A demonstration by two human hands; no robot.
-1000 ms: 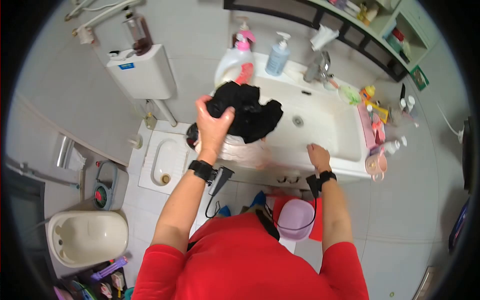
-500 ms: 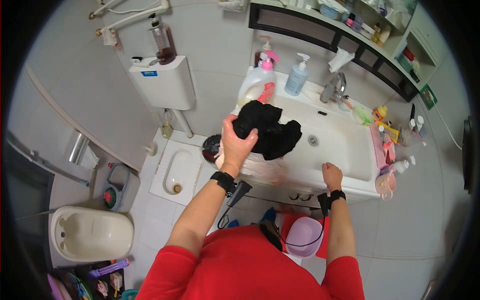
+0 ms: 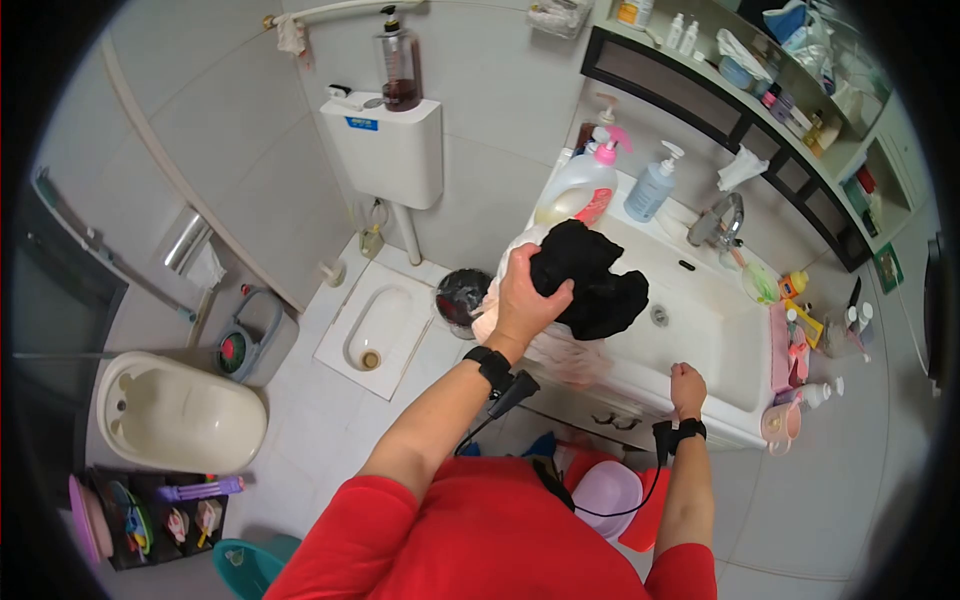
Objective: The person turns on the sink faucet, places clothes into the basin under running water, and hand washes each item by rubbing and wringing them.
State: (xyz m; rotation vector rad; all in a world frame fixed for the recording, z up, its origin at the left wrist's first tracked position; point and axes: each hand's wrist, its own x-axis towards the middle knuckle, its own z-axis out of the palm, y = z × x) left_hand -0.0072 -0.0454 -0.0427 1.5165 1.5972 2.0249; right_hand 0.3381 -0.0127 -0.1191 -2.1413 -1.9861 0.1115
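My left hand (image 3: 528, 305) is closed on a bunched black cloth (image 3: 600, 285) above the left end of the white sink (image 3: 690, 335). Beneath the cloth, a pale pink cloth (image 3: 565, 355) drapes over the sink's left front edge. My right hand (image 3: 687, 390) is a fist at the front rim, apart from the cloths, and nothing sticks out of it. Dark bands with cords circle both wrists. Behind the black cloth stand a bottle with a pink pump (image 3: 590, 190) and a blue pump bottle (image 3: 652, 187).
A faucet (image 3: 717, 222) rises at the sink's back. Toiletries and a pink cup (image 3: 781, 427) line its right end. Left of the sink are a dark bin (image 3: 462, 298), a squat toilet (image 3: 350, 318) and a cream baby bath (image 3: 185, 440). A lilac basin (image 3: 608, 497) lies below.
The view has swung left, so the room appears shifted right. My left hand still grips the black cloth over the sink, and my right fist stays by the rim.
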